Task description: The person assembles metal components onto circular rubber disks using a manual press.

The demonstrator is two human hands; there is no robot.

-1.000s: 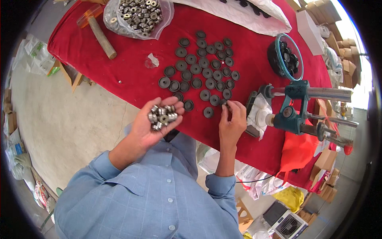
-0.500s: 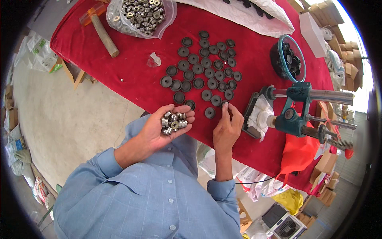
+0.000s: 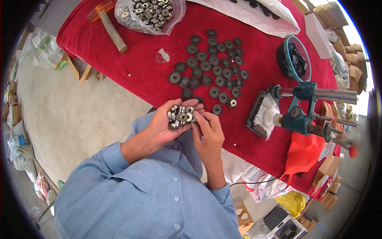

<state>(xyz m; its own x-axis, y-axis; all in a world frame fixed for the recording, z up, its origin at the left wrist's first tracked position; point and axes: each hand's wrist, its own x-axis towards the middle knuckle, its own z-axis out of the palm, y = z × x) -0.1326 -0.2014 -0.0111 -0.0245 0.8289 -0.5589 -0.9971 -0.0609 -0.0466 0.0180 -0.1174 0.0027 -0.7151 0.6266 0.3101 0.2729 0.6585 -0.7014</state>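
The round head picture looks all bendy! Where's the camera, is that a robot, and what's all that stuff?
No robot here: these are a person's own bare hands. The camera sits on the person's head and looks down; its wide lens bends straight edges. The left hand is cupped open, with shiny metal rings piled in it. The right hand's fingertips touch the pile. On the red cloth lie many black discs, a hammer, a bag of more rings and a bowl. The green machine looks like a press.
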